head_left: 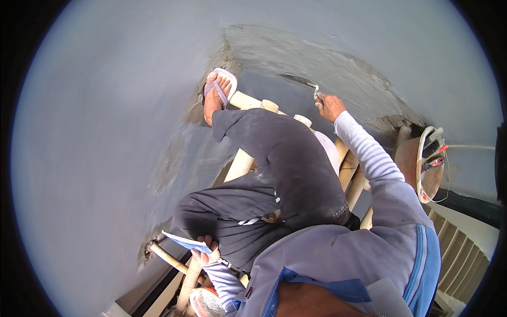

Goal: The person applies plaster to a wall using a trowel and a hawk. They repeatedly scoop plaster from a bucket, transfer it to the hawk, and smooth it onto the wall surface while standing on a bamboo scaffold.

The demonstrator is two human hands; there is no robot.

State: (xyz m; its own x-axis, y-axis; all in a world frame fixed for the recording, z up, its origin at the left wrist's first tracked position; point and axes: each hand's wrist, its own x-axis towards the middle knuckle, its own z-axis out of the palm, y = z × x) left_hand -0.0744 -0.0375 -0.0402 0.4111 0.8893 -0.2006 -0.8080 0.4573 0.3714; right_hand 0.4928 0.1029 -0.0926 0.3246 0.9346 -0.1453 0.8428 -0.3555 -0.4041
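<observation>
My right hand [331, 107], reaching up and away, is closed round the handle of a trowel [302, 80]. The thin blade lies along a wall patch of rough grey plaster [296, 50], seemingly touching it. Low on the left, my left hand [207, 253] grips a flat blue-and-white board [185, 241] by its edge, near my bent knee. The board is seen almost edge-on, so its upper face is mostly hidden. My foot in a sandal [224, 84] rests against the wall by the end of a bamboo pole.
Bamboo scaffold poles [240, 165] cross beneath my legs. At right hangs a bucket [409, 161] with red-and-black-handled tools [433, 164] in it. A pole end [168, 258] enters a hole in the smooth grey wall [90, 132]. Pale slatted structure [459, 248] shows below right.
</observation>
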